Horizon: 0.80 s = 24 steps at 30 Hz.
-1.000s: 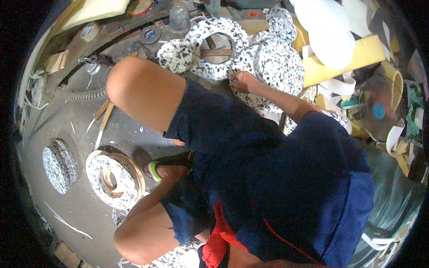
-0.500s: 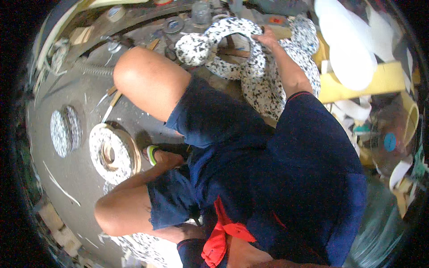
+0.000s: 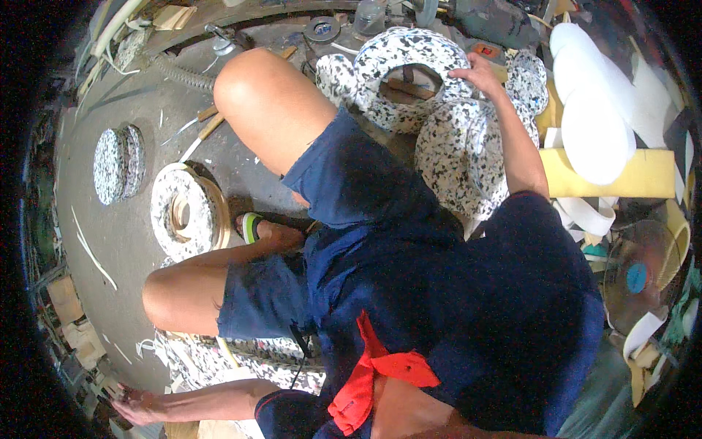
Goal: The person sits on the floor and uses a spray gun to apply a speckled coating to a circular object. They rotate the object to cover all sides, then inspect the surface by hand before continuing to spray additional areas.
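- The floor (image 3: 124,252) left of both knees offers passage, interrupted by the disc pair (image 3: 110,167) and stacked rings (image 3: 164,227)
- The left knee (image 3: 172,293) stands between the left hand (image 3: 137,406) and the stacked rings
- The right knee (image 3: 252,84) obstructs direct passage from the stacked rings to the speckled ring (image 3: 409,47)
- White sheets (image 3: 596,139) and a yellow slab (image 3: 654,174) crowd the space right of the right forearm (image 3: 521,143)
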{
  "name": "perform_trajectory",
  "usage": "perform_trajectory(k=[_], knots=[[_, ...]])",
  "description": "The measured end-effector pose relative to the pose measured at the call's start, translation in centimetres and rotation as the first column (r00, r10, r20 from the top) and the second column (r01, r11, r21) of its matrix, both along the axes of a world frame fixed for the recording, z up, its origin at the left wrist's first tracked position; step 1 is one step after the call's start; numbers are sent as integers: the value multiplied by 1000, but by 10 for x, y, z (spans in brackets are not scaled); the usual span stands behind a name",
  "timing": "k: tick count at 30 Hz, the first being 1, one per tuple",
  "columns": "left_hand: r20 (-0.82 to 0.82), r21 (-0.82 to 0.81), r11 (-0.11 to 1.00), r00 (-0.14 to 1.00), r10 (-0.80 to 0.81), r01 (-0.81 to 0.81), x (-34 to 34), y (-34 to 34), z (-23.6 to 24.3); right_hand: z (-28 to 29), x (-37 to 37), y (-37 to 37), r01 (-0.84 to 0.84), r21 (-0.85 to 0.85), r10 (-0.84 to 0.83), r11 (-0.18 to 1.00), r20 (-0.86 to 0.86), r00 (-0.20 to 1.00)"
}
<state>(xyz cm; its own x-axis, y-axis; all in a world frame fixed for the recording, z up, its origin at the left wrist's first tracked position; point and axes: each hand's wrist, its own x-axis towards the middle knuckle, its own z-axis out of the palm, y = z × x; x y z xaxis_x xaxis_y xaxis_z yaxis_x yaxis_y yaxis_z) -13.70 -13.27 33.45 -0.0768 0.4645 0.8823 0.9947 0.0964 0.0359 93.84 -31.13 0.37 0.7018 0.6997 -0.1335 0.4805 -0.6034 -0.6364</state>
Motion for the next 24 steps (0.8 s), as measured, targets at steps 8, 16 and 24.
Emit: perform_trajectory(k=[8, 16, 24], knots=[[675, 250, 854, 550, -492, 457, 60, 15, 31, 116, -33, -9, -72, 458, 82, 886, -2, 997], [771, 123, 806, 456, -446, 579, 116, -36, 5, 202, -2, 10, -87, 599, -144, 796, 326, 934], [836, 392, 753, 136, -531, 529, 143, -73, -5, 324, -50, 53, 120, 902, 196, 414, -217, 956]])
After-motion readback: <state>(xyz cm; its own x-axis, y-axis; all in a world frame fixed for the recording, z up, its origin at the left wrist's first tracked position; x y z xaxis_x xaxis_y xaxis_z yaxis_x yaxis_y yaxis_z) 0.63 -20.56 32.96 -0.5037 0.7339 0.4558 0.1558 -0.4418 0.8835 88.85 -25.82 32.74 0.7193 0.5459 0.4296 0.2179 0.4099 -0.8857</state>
